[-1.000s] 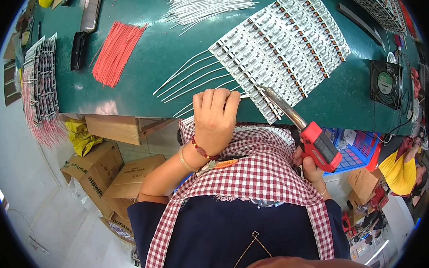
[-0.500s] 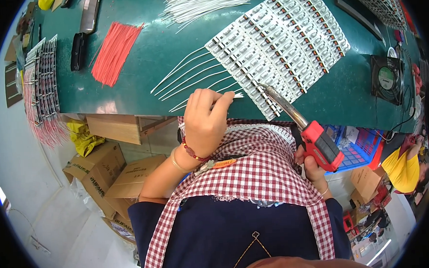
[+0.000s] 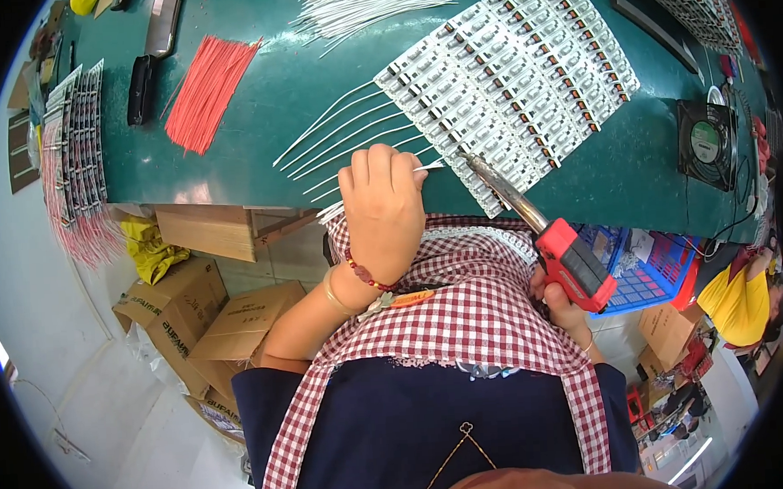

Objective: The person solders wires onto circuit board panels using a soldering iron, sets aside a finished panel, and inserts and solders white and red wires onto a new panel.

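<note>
My left hand [image 3: 379,206] is closed on a bundle of thin white wires [image 3: 331,212], whose ends poke out on both sides of the fingers. One wire end points at the lower left edge of a white circuit board panel [image 3: 511,82]. From that same edge several attached white wires [image 3: 321,130] fan out leftward over the table. My right hand [image 3: 564,310] grips a red and black soldering iron [image 3: 576,267], its grip partly covering the fingers. The iron's metal tip rests at or just above the panel's lower left edge, close to the wire end; contact cannot be made out.
On the green table [image 3: 257,176] lie a pile of red wires [image 3: 212,93] and a heap of white wires [image 3: 372,8]. Finished-looking boards with wires [image 3: 77,158] hang over the left edge. A small black fan [image 3: 706,143] stands right, above a blue basket [image 3: 642,273]. Cardboard boxes [image 3: 172,315] sit below left.
My left hand has moved slightly up, and its wire bundle now shows below the wrist side. The soldering iron has shifted a little left and up along the panel's edge.
</note>
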`<act>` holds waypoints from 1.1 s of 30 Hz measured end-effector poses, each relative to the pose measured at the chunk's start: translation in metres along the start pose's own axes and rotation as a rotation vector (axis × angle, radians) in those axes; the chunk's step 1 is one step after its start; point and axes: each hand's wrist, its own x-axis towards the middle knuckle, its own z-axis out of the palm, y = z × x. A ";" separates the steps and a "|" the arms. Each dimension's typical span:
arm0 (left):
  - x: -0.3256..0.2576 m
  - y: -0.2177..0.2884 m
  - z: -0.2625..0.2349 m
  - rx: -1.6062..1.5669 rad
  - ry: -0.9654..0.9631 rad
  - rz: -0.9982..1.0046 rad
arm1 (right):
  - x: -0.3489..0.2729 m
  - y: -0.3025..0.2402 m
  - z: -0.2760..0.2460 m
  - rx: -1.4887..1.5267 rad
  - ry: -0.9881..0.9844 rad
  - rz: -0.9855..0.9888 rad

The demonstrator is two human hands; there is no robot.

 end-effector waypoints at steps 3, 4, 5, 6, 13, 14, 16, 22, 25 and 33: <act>0.000 0.000 0.000 -0.017 0.052 0.020 | 0.002 -0.001 -0.001 -0.011 -0.012 -0.014; 0.000 -0.001 0.000 -0.048 0.078 0.042 | 0.003 -0.001 0.000 -0.013 -0.014 -0.014; 0.000 -0.001 0.000 -0.049 0.078 0.039 | 0.004 -0.002 0.001 -0.002 -0.028 -0.017; 0.000 -0.002 -0.001 -0.064 0.068 0.059 | 0.004 -0.003 0.002 0.010 -0.042 -0.019; -0.004 -0.009 0.004 -0.129 0.093 0.148 | 0.007 -0.006 0.007 0.029 -0.043 -0.051; -0.004 -0.010 0.006 -0.131 0.092 0.147 | 0.007 -0.006 0.007 0.003 -0.046 -0.063; -0.005 -0.012 0.008 -0.156 0.118 0.167 | 0.006 -0.006 0.006 -0.023 -0.049 -0.074; -0.005 -0.013 0.009 -0.157 0.117 0.190 | 0.001 -0.001 0.005 -0.067 -0.040 -0.054; -0.004 -0.014 0.009 -0.172 0.118 0.201 | -0.002 -0.003 0.006 -0.019 0.018 -0.015; -0.007 -0.015 0.010 -0.176 0.131 0.221 | -0.002 -0.005 0.002 -0.041 -0.027 0.037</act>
